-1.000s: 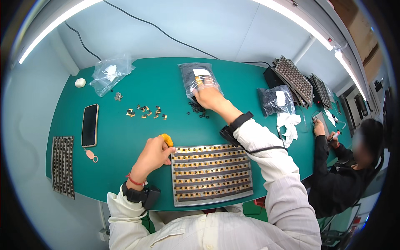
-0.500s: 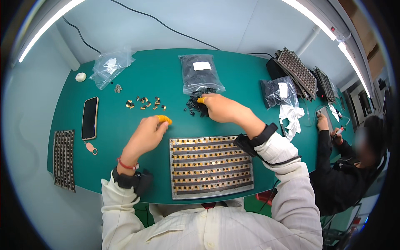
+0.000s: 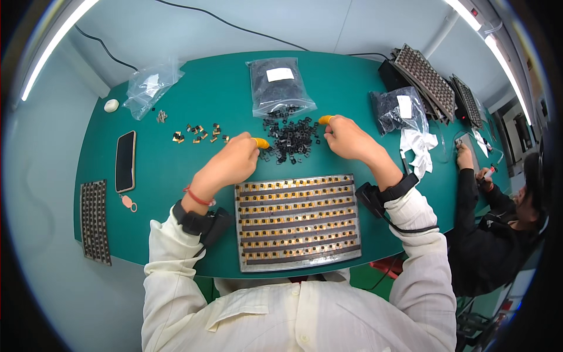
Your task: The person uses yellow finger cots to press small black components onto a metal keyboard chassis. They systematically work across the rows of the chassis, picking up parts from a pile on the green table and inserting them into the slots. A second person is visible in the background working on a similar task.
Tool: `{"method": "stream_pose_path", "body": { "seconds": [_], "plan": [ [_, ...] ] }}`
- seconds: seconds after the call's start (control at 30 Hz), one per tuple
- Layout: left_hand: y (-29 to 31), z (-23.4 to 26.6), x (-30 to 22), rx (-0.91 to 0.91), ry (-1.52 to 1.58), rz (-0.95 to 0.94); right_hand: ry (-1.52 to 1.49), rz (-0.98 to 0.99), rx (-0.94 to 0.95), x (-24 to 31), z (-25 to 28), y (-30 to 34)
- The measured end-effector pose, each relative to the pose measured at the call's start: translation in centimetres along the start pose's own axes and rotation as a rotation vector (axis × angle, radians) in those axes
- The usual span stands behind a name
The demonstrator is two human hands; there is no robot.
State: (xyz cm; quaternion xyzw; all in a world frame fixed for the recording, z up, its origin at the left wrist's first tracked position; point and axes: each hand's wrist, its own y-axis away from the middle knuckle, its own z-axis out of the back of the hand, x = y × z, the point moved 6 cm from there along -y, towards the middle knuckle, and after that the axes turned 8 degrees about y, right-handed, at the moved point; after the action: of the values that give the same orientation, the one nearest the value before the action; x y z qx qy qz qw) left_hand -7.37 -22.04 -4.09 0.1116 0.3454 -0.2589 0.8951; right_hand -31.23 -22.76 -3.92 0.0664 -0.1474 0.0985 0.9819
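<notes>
Parts (image 3: 295, 141) lie heaped black on the desk (image 3: 176, 176) between your left hand (image 3: 233, 160) and right hand (image 3: 350, 138), whether either grip holds any I cannot tell, and brisk spreading could scatter some into the tray (image 3: 275, 266).

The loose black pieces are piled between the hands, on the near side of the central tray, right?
No: the head view shows the loose black pieces piled between left hand and right hand, but on the far side of the central tray.
</notes>
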Motion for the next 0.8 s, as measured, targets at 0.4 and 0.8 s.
{"method": "stream_pose_path", "body": {
  "seconds": [0.4, 0.8],
  "plan": [
    [1.9, 0.7, 0.0, -0.004, 0.078, 0.255, -0.195, 0.122, 0.034, 3.1, -0.7, 1.3],
    [1.1, -1.1, -0.2, -0.114, 0.084, 0.033, -0.200, 0.102, 0.146, 4.4, -0.3, 3.7]
  ]
}}
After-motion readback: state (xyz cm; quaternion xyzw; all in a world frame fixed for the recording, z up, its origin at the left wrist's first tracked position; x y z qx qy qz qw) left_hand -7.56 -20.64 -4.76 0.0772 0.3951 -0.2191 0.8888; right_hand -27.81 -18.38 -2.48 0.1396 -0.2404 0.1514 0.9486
